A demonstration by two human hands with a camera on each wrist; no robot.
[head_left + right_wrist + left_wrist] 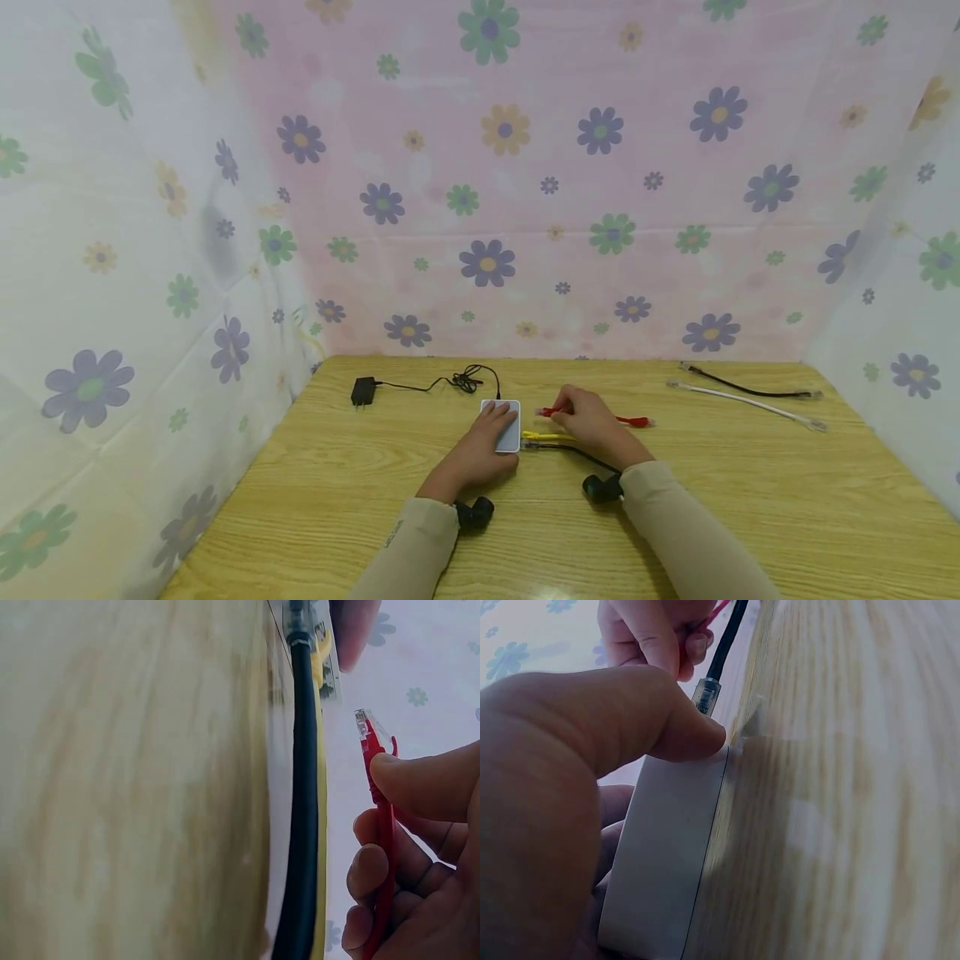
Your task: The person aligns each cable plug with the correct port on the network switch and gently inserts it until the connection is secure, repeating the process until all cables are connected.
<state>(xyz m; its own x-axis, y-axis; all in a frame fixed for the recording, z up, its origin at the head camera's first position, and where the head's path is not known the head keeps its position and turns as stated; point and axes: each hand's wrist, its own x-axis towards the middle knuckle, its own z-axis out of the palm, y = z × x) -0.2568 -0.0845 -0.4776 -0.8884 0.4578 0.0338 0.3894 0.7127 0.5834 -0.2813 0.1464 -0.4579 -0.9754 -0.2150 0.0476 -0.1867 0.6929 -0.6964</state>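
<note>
A small white network switch (511, 437) lies on the table, with my left hand (478, 446) holding it. The fingers rest over its top and the thumb (682, 724) lies along its near side. Plugged into its right side are a black network cable (304, 772) and a yellow network cable (546, 436). To the right of the switch, my right hand (596, 425) pinches a red network cable (381, 817) just behind its clear plug. That plug points at the switch's ports and is apart from them. The red cable's other end (636, 422) shows beyond the hand.
A black power adapter (363, 390) lies at the back left, its thin cord (467, 382) running in loops to the switch's back. At the back right lie a loose black cable (750, 387) and a white cable (746, 402). Flowered cloth (555, 233) stands behind the table (337, 533).
</note>
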